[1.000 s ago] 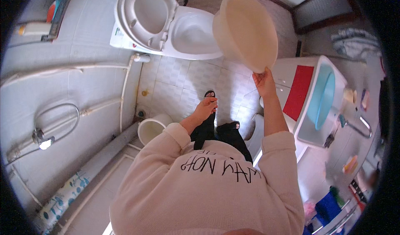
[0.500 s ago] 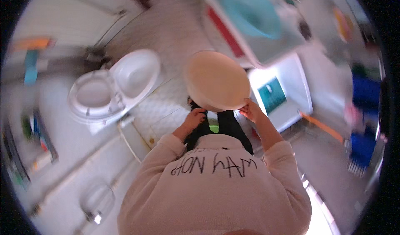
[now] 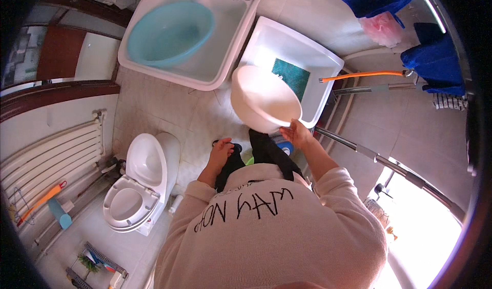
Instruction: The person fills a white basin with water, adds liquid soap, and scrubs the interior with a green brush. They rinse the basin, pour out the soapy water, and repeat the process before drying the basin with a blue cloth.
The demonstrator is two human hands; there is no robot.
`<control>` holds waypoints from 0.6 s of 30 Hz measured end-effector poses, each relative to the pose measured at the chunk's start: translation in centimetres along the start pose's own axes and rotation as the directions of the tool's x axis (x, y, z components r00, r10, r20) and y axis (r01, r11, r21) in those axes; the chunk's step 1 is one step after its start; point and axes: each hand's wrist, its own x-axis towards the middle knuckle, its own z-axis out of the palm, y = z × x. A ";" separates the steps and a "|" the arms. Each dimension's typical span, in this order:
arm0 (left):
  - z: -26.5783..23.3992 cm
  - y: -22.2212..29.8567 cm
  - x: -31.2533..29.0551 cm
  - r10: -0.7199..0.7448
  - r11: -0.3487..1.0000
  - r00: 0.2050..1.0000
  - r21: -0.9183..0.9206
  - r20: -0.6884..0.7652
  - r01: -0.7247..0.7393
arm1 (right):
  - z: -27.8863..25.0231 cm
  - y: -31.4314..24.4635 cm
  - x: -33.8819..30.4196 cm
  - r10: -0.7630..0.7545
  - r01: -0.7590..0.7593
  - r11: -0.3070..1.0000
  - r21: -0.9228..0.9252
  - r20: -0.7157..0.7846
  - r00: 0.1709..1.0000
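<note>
A cream plastic basin (image 3: 259, 104) is tilted in front of me, its near rim pinched between the thumb and fingers of my right hand (image 3: 297, 132). The basin overlaps a low white tub (image 3: 324, 66) with a green mat (image 3: 294, 73) in its bottom; whether the two touch, I cannot tell. My left hand (image 3: 221, 150) hangs over my left leg, apart from the basin. Its fingers are loosely bent and partly spread, with nothing in them.
Beyond stands a white sink (image 3: 215, 76) with a light blue basin (image 3: 171, 32) in it. A toilet (image 3: 130, 204) with its lid up is at the left, near a radiator (image 3: 56, 148). An orange hose (image 3: 364, 74) and a metal rail (image 3: 379, 160) extend at the right.
My view has turned to the right, so the sink and tub appear further left. The basin has tipped, showing more of its side, and my left hand has moved away from its rim.
</note>
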 end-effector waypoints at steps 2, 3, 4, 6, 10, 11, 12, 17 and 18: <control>0.9 1.1 0.3 -0.011 0.999 1.000 0.032 -0.007 0.011 | 0.0 -1.8 1.5 -0.031 0.038 0.996 0.084 -0.073 0.997; 1.0 1.8 0.4 -0.013 0.999 1.000 0.049 -0.019 0.014 | 0.5 -2.5 2.2 -0.042 0.055 0.991 0.123 -0.102 0.994; 1.2 2.5 0.4 -0.010 0.998 1.000 0.063 -0.016 0.011 | 0.5 -3.1 3.5 -0.093 0.109 0.980 0.169 -0.104 0.990; 1.2 3.8 0.5 -0.010 0.995 1.000 0.098 -0.011 0.011 | -0.3 -4.0 6.6 -0.106 0.122 0.963 0.241 -0.079 0.991; 1.4 5.2 1.1 -0.007 0.993 1.000 0.121 -0.023 0.010 | -0.7 -4.7 8.6 -0.025 0.038 0.984 0.173 -0.078 0.997; 1.0 5.6 1.4 -0.020 0.991 0.999 0.135 -0.027 0.023 | -0.5 -4.5 8.7 0.037 -0.031 0.993 0.115 -0.045 0.998; 1.0 6.0 1.6 -0.041 0.988 0.999 0.151 -0.016 0.043 | -0.8 -4.1 8.6 0.098 -0.098 0.995 0.021 -0.036 0.995; 1.1 8.6 5.0 -0.079 0.963 0.994 0.265 0.081 0.055 | -0.2 -3.6 8.6 -0.094 0.093 0.994 -0.055 -0.021 0.995; 1.1 9.1 5.6 -0.082 0.961 0.990 0.273 0.117 0.048 | -0.4 -3.7 8.5 -0.153 0.153 0.988 -0.010 -0.014 0.988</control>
